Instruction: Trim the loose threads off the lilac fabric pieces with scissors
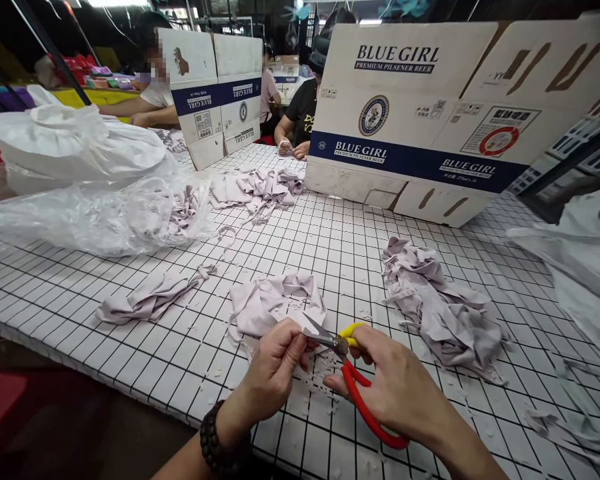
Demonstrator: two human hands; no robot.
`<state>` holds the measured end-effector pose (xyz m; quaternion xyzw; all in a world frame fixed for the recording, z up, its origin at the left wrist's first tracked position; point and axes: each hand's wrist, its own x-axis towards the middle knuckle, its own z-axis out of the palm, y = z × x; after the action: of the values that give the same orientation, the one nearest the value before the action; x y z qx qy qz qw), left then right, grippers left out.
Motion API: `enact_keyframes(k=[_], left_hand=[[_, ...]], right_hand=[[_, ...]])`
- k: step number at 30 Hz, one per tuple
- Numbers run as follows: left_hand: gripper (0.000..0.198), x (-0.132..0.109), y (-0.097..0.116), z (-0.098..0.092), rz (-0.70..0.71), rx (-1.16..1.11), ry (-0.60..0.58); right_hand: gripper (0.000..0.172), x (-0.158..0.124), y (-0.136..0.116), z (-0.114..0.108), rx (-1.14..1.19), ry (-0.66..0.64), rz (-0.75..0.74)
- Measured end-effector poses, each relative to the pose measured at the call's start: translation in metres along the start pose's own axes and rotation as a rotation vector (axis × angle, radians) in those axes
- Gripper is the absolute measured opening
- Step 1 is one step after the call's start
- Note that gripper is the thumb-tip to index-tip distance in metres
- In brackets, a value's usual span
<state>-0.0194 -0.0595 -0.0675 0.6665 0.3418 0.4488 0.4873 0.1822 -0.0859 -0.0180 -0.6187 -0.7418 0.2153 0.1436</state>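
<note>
My left hand (275, 367), with a dark bead bracelet at the wrist, pinches the edge of a pale lilac cloth piece (260, 303) that lies on the gridded table. In my right hand (390, 380) is a pair of scissors (367, 407) with one red and one yellow handle. Their blades are parted and point left, right at the fingertips of my left hand. The bit of cloth between the fingers is mostly hidden. Small pale scraps lie on the table around and below both hands.
A crumpled lilac cloth pile (445, 307) lies at the right, a smaller bundle (150, 297) at the left. Farther back are another pile (257, 190), clear plastic (105, 213) and two upright cartons (415, 120). Other people sit across the gridded table (40, 333).
</note>
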Motion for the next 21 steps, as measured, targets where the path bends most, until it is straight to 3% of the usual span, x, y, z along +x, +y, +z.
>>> enact_keyframes(k=[7, 16, 21], left_hand=[[0.026, 0.0, 0.001, -0.001, 0.072, 0.02, -0.041], [0.023, 0.002, 0.011, -0.004, 0.073, 0.101, -0.123], [0.022, 0.001, 0.013, -0.006, 0.061, 0.136, -0.131]], right_hand=[[0.03, 0.002, -0.009, 0.003, -0.054, 0.062, -0.064], [0.033, 0.0, -0.004, 0.005, -0.181, 0.182, -0.123], [0.032, 0.0, -0.001, 0.007, -0.185, 0.184, -0.13]])
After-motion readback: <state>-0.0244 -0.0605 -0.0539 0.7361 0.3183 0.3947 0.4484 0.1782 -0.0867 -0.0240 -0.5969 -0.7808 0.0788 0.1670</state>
